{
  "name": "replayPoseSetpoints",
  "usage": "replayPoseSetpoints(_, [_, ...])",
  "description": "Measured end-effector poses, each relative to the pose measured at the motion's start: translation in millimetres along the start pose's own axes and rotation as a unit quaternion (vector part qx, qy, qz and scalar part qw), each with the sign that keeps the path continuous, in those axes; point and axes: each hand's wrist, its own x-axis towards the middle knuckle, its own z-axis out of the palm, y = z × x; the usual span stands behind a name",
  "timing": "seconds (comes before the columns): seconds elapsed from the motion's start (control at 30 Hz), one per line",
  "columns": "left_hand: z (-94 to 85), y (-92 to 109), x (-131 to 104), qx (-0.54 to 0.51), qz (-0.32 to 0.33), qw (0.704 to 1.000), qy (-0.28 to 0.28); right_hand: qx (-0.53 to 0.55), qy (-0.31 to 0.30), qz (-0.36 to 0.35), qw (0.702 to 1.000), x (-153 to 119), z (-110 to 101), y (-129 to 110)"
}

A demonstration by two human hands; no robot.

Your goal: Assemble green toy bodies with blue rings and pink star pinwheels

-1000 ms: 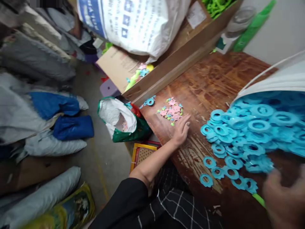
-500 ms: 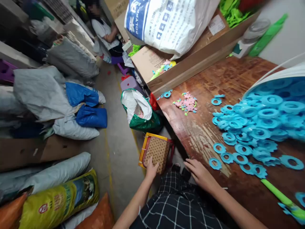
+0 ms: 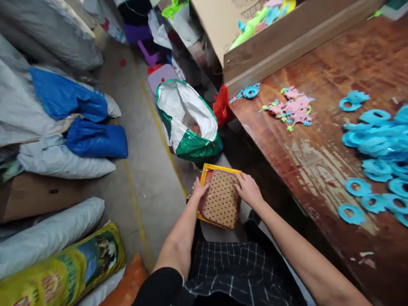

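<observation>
A small stool [image 3: 206, 175] with a yellow and red frame stands on the floor before me, a brown patterned cushion [image 3: 221, 199] on top. My left hand [image 3: 199, 189] grips its left side, with the thumb over the cushion edge. At the upper right corner, my right hand [image 3: 248, 189] is closed around the stool's side, fingers on the cushion and the fingertips' undersides hidden. Just beyond the stool is an open green and white sack [image 3: 199, 146] with small pink pieces inside.
On the right, a worn wooden table [image 3: 274, 148] bears pink pieces [image 3: 296, 106] and a pile of blue rings [image 3: 376, 140]. Blue sacks [image 3: 97, 137] and a yellow sack [image 3: 66, 267] lie at the left. A cardboard box [image 3: 213, 25] stands on the table's far side.
Both hands have reached the stool; the right hand has left the table edge and taken hold of its side. The view has moved closer and lower, and the person farther off is out of sight.
</observation>
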Motion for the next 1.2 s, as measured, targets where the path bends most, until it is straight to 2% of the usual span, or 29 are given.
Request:
replayPoseSetpoints(0.07, [5.4,-20.6,16.2,0.002,0.021,0.999,-0.040,-0.007,0.003,0.087,0.996,23.3,41.9,-19.5])
replayPoseSetpoints(0.13, [9.7,-41.6,29.0,0.004,0.038,0.996,-0.077,-0.014,0.008,0.200,0.980,33.2,79.5,-30.4])
replayPoseSetpoints(0.2, [14.3,-62.2,37.0,-0.001,0.048,0.992,-0.118,-0.021,0.004,0.291,0.957,29.1,109.4,-35.3])
replayPoseSetpoints(0.27, [20.3,-81.6,34.7,-0.018,0.047,0.984,-0.171,-0.031,-0.008,0.338,0.940,15.3,127.7,-37.5])
replayPoseSetpoints(0.33, [25.2,-99.1,18.7,-0.043,0.036,0.971,-0.234,-0.044,-0.024,0.360,0.932,-2.5,132.6,-39.6])
replayPoseSetpoints(0.43, [21.5,-119.6,-19.7,-0.083,0.022,0.942,-0.325,-0.067,-0.044,0.369,0.926,-28.7,119.8,-47.6])
replayPoseSetpoints(0.5, [8.7,-127.3,-36.9,-0.105,0.020,0.925,-0.365,-0.083,-0.045,0.364,0.927,-40.5,106.2,-59.4])
replayPoseSetpoints(0.53, [-1.0,-128.4,-38.5,-0.116,0.021,0.919,-0.375,-0.090,-0.039,0.357,0.929,-42.7,100.1,-67.7])
replayPoseSetpoints(0.6, [-27.9,-123.8,-24.0,-0.138,0.023,0.922,-0.360,-0.098,-0.015,0.330,0.939,-35.9,91.9,-89.5])
replayPoseSetpoints(0.67, [-67.0,-108.6,12.3,-0.168,0.033,0.942,-0.290,-0.095,0.024,0.282,0.954,-10.6,87.8,-117.2])
replayPoseSetpoints(0.73, [-119.8,-81.7,62.7,-0.205,0.060,0.960,-0.180,-0.082,0.075,0.225,0.968,32.9,82.9,-148.4])
replayPoseSetpoints(0.8, [-183.3,-43.0,115.9,-0.246,0.114,0.960,-0.071,-0.061,0.146,0.172,0.972,88.5,72.9,-179.4])
replayPoseSetpoints(0.87, [-249.2,5.3,161.9,-0.279,0.181,0.943,0.016,-0.024,0.208,0.126,0.970,143.4,59.8,-208.9])
replayPoseSetpoints(0.93, [-306.1,56.6,195.6,-0.293,0.241,0.924,0.059,0.017,0.165,0.072,0.983,182.6,50.5,-239.5])
replayPoseSetpoints(0.97, [-328.1,80.4,207.7,-0.294,0.260,0.918,0.062,0.034,0.120,0.037,0.991,192.6,49.7,-256.2])
replayPoseSetpoints(1.0, [-344.8,101.5,217.1,-0.293,0.275,0.914,0.056,0.046,0.070,-0.005,0.996,195.2,52.2,-273.7])
replayPoseSetpoints(1.07, [-361.7,131.9,229.1,-0.280,0.292,0.914,0.025,0.062,-0.010,-0.092,0.994,180.9,65.4,-308.3])
replayPoseSetpoints(1.13, [-358.4,144.4,233.6,-0.252,0.296,0.921,-0.022,0.074,-0.064,-0.157,0.983,151.4,81.7,-335.4])
replayPoseSetpoints(1.2, [-340.9,140.5,230.6,-0.210,0.297,0.929,-0.073,0.101,-0.077,-0.192,0.973,125.2,88.5,-348.2])
